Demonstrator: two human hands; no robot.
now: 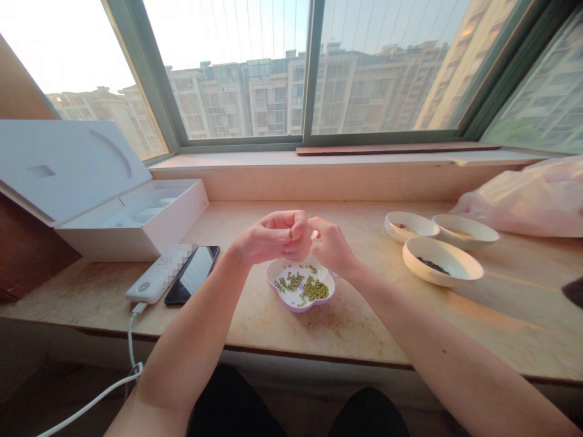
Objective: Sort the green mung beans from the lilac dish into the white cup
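A small white bowl with a lilac rim stands on the counter with green mung beans scattered inside. Over its far side, my left hand is closed, and a small greenish speck, apparently a mung bean, shows between its fingers. Beside it, my right hand has its fingers bent in a pinch close to the left fingertips. Whatever the right fingers hold, if anything, is hidden.
To the right are three pale bowls, the nearest with dark bits inside, and a plastic bag. At left lie an open white box, a white power bank with a cable, and a phone. Windows stand behind.
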